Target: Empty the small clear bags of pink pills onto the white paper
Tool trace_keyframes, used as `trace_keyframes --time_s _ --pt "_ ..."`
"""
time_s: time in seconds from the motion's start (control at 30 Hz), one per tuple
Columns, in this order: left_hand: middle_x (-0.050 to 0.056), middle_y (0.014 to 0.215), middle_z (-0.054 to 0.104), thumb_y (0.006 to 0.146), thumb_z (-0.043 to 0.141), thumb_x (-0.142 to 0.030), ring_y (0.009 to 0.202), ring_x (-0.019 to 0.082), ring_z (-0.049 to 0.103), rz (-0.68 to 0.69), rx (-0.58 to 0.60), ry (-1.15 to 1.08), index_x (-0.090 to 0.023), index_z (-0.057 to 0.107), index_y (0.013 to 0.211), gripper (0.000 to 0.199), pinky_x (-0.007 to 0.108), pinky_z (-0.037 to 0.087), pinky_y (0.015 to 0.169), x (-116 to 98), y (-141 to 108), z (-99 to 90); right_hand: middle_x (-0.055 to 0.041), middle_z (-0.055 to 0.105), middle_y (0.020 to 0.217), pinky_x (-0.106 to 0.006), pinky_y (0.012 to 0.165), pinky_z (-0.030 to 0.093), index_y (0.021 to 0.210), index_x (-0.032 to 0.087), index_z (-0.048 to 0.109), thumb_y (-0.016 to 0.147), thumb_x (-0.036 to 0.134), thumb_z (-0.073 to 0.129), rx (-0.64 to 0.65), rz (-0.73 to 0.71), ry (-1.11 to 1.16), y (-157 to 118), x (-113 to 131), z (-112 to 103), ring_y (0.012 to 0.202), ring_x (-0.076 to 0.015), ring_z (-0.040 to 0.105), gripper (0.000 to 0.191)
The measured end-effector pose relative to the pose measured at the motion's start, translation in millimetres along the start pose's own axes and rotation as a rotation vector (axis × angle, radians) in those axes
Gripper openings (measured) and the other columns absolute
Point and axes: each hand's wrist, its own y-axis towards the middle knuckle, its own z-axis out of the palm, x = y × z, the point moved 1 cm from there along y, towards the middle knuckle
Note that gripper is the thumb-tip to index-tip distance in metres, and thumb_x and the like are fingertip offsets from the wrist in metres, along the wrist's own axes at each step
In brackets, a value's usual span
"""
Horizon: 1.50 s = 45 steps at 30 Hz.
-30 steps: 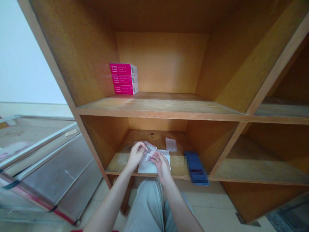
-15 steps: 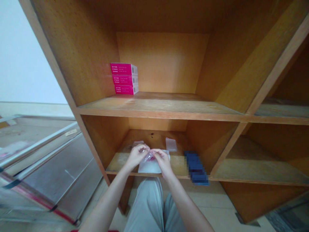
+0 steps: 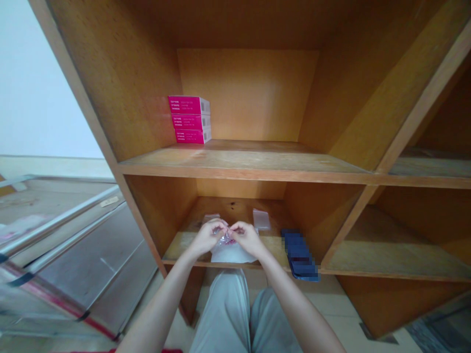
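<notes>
A small clear plastic bag [image 3: 225,239] with something reddish in it hangs between my two hands at the lower shelf. My left hand [image 3: 210,237] pinches its upper edge from the left. From the right, my right hand [image 3: 246,237] pinches the same edge, and the fingertips of both hands nearly meet. Beneath them a white sheet [image 3: 231,254] lies at the shelf's front edge. One flat clear bag [image 3: 261,219] rests behind my right hand, and another [image 3: 211,216] lies behind my left hand, partly hidden by it.
Three stacked pink boxes [image 3: 190,121] stand on the upper shelf [image 3: 243,159], at its left. A dark blue object [image 3: 300,256], blurred out, sticks over the lower shelf's front edge at the right. A metal-framed rack [image 3: 106,245] stands left of the cabinet.
My right hand has turned slightly and its fingers are closer to those of my left hand. The clear bag has shifted a little with them.
</notes>
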Motion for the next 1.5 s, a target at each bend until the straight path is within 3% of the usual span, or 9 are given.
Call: trace_keyframes --time_s 0.23,0.4,0.63,0.9,1.07,1.27,1.37,1.43,1.5 --pt "0.008 0.083 0.064 0.069 0.059 -0.028 0.084 0.021 0.056 0.023 0.015 0.020 -0.019 0.065 0.063 0.013 0.031 0.041 0.079 3 2 -1.5 0.0012 0.060 0.055 -0.021 0.053 0.041 0.058 0.017 0.064 0.072 0.030 0.055 0.113 -0.017 -0.051 5 19 -5 0.052 -0.0103 0.050 0.021" --pt "0.006 0.076 0.064 0.069 0.057 -0.027 0.077 0.019 0.057 0.029 0.008 0.028 -0.018 0.063 0.061 0.014 0.029 0.043 0.073 3 3 0.5 0.0019 0.059 0.054 -0.020 0.052 0.040 0.060 0.017 0.064 0.072 0.026 0.055 0.088 -0.050 -0.114 7 14 -5 0.050 -0.0099 0.050 0.018" --pt "0.003 0.066 0.060 0.067 0.051 -0.013 0.065 0.015 0.054 0.107 -0.067 0.166 -0.018 0.058 0.060 0.011 0.025 0.041 0.063 8 3 6.9 0.0002 0.062 0.058 -0.022 0.055 0.037 0.058 0.019 0.061 0.067 0.016 0.054 -0.076 -0.081 -0.383 7 7 2 0.054 -0.0126 0.052 0.012" --pt "0.005 0.079 0.061 0.058 0.054 -0.009 0.085 0.019 0.054 0.079 -0.192 0.223 -0.018 0.048 0.050 0.014 0.030 0.040 0.076 10 2 7.3 -0.0021 0.057 0.061 -0.024 0.057 0.033 0.060 0.020 0.055 0.069 0.015 0.051 -0.306 -0.091 -0.722 7 6 -2 0.058 -0.0153 0.050 0.011" --pt "0.006 0.086 0.063 0.064 0.054 -0.016 0.099 0.022 0.052 0.078 -0.206 0.285 -0.019 0.053 0.052 0.013 0.034 0.038 0.085 10 1 3.6 -0.0045 0.059 0.077 -0.026 0.064 0.039 0.078 0.019 0.058 0.072 0.018 0.049 -0.232 -0.155 -0.710 5 9 -3 0.070 -0.0172 0.054 0.010" --pt "0.003 0.104 0.060 0.072 0.048 -0.022 0.106 0.022 0.048 0.067 -0.147 0.518 -0.020 0.059 0.062 0.016 0.041 0.032 0.092 1 -2 5.5 -0.0055 0.054 0.116 -0.033 0.087 0.037 0.090 0.024 0.064 0.078 0.017 0.048 0.076 -0.278 -0.752 2 15 0 0.104 -0.0182 0.051 0.021" --pt "0.003 0.109 0.057 0.076 0.044 -0.024 0.110 0.021 0.044 0.097 -0.069 0.571 -0.020 0.059 0.067 0.018 0.043 0.029 0.093 -5 -7 5.7 -0.0038 0.053 0.120 -0.037 0.090 0.035 0.092 0.027 0.065 0.078 0.022 0.053 0.148 -0.255 -0.799 4 14 -3 0.108 -0.0195 0.049 0.019" --pt "0.004 0.113 0.055 0.075 0.047 -0.028 0.112 0.021 0.043 0.139 -0.036 0.562 -0.021 0.059 0.083 0.015 0.041 0.029 0.094 -7 -10 4.4 -0.0037 0.053 0.121 -0.039 0.091 0.035 0.093 0.028 0.065 0.076 0.025 0.057 0.148 -0.236 -0.799 5 14 -6 0.109 -0.0204 0.049 0.019" --pt "0.007 0.120 0.050 0.071 0.055 -0.033 0.114 0.022 0.040 0.175 -0.009 0.566 -0.022 0.049 0.109 0.040 0.041 0.028 0.095 -8 -12 2.4 -0.0045 0.053 0.120 -0.039 0.091 0.035 0.095 0.028 0.064 0.072 0.028 0.062 0.131 -0.207 -0.779 7 14 -10 0.110 -0.0209 0.048 0.023"
